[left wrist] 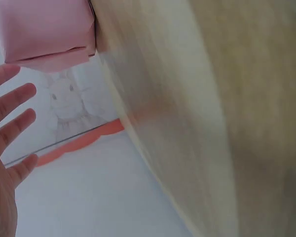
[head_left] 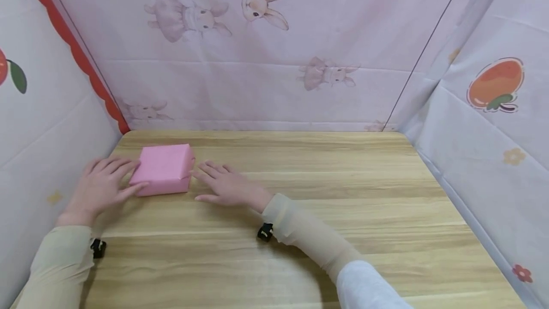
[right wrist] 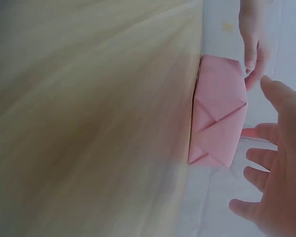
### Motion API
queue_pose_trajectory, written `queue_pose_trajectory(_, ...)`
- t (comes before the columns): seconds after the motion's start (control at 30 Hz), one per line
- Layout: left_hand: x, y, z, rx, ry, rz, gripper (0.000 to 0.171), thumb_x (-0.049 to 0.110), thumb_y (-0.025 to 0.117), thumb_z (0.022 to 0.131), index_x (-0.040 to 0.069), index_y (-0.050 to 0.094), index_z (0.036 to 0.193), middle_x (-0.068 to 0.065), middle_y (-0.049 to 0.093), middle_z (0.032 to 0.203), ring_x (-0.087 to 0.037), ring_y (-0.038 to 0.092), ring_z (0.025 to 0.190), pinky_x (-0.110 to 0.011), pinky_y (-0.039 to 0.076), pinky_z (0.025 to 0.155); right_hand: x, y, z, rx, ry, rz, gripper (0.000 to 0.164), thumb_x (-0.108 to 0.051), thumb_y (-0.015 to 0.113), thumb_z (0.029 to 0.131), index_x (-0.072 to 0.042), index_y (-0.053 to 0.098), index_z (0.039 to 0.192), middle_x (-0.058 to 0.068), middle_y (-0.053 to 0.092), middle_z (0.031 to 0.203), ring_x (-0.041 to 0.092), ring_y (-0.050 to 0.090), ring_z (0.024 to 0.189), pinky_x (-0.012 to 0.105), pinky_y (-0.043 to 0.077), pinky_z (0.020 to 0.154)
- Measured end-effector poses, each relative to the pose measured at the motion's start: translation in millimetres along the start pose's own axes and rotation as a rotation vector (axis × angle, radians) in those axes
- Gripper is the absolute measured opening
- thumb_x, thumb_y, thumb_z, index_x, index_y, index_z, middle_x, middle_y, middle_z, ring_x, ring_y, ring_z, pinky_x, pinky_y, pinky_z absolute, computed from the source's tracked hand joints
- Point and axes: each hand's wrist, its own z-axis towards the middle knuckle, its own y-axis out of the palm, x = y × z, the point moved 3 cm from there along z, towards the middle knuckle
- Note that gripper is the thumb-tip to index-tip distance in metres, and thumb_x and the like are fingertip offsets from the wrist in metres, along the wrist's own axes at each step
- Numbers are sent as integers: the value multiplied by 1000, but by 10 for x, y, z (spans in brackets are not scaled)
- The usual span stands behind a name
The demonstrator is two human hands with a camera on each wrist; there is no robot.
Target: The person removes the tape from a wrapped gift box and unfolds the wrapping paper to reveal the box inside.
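Observation:
A box wrapped in pink paper [head_left: 163, 163] lies flat at the far left of the wooden table. At its left side is my left hand [head_left: 100, 185], fingers spread and fairly straight, the fingertips right at the box's edge. My right hand [head_left: 227, 186] reaches in from the right with its fingers extended toward the box's right end. In the right wrist view, that end of the pink box [right wrist: 219, 118] shows folded paper flaps, with a gap between it and the right fingers. The left wrist view has the left fingers [left wrist: 15, 106] apart, beside the box's corner.
The wooden tabletop [head_left: 321, 170] runs from the box to the right edge. A pink cloth wall with rabbits [head_left: 257, 61] rises behind it. White cloth walls [head_left: 493, 156] with printed fruit and flowers stand at both sides. Small black devices [head_left: 265, 231] sit at both wrists.

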Motion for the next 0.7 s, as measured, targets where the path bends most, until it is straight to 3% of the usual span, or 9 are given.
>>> queue_pose_trajectory(0.23,-74,14,-43,-60,-46,12,73,62,65,81,10,59,132,-19,59,131,-40,41,125,-58,27,102,-138,-30,142,-27,-8,9,73,-64,29,98,-30,5,157,-3,1,166,20,5,154,50,17,122)
queue_pose_trajectory(0.7,-71,10,-25,-76,-59,3,69,59,66,83,10,61,130,-18,62,128,-40,42,125,-60,29,101,-309,-30,273,-92,-6,-35,69,-63,29,98,-33,8,157,-7,-1,166,15,0,154,46,15,124)
